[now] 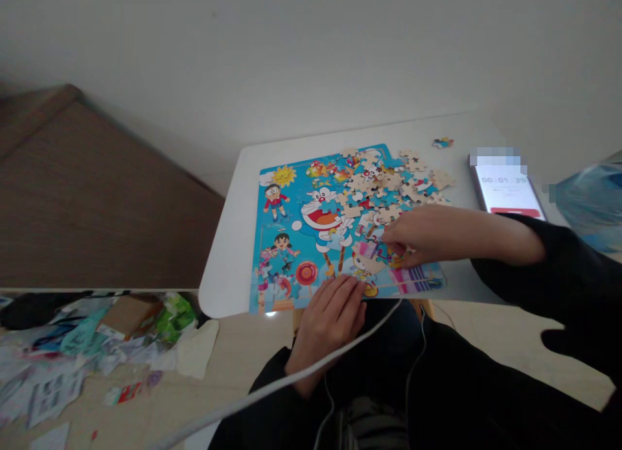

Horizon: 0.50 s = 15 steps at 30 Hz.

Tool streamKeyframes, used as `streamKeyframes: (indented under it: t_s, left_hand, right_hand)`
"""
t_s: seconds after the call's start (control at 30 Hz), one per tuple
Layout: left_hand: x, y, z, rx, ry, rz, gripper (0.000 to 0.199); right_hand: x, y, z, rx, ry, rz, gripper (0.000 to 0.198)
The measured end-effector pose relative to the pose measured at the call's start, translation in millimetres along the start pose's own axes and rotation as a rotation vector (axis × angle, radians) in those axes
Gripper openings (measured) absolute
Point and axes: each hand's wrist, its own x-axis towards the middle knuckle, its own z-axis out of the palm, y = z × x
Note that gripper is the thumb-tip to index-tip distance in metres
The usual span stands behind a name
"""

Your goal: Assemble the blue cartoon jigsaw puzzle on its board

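A blue cartoon jigsaw puzzle (306, 177) lies on the white table, partly covered on its right side by a heap of loose puzzle pieces (383, 190), many with their plain wooden backs up. My left hand (335, 310) rests flat across the puzzle's near edge, fingers stretched out and holding nothing. Over the lower right of the puzzle, my right hand (413, 235) bends down among the loose pieces with its fingers curled together. Whatever sits between those fingertips is hidden. One puzzle piece (443, 142) lies apart at the far right.
A phone (508, 187) showing a running timer lies on the white table (226, 242), right of the pieces. Beyond it is a clear bluish plastic item (593, 203). A white cable (291, 378) crosses before me. Bags, papers and a cardboard box (129, 315) litter the floor at left.
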Motion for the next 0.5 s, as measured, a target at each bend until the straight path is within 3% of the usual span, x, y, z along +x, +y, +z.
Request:
streamKeyframes:
  t_s: [0.07, 0.13, 0.27, 0.33, 0.43, 0.5]
  left_hand:
    - [-1, 0, 1, -0.002, 0.007, -0.009, 0.022]
    - [-2, 1, 2, 0.002, 0.022, -0.012, 0.022]
    - [0, 1, 3, 0.02, 0.039, 0.023, 0.021]
    - [3, 0, 3, 0.018, 0.044, 0.034, 0.019]
    - [8, 0, 3, 0.013, 0.049, 0.032, 0.016]
    - [12, -1, 4, 0.01, 0.036, 0.03, 0.015]
  right_hand:
    - [-8, 16, -15, 0.105, -0.04, -0.012, 0.01]
    - [-20, 39, -33, 0.198, 0.061, 0.046, 0.019]
    - [-50, 96, -58, 0.252, 0.422, 0.489, 0.048]
    - [-61, 122, -57, 0.406, 0.545, 0.643, 0.06]
    - [-67, 148, -44, 0.551, 0.559, 0.729, 0.06]
    - [-66, 155, -33, 0.609, 0.539, 0.709, 0.058]
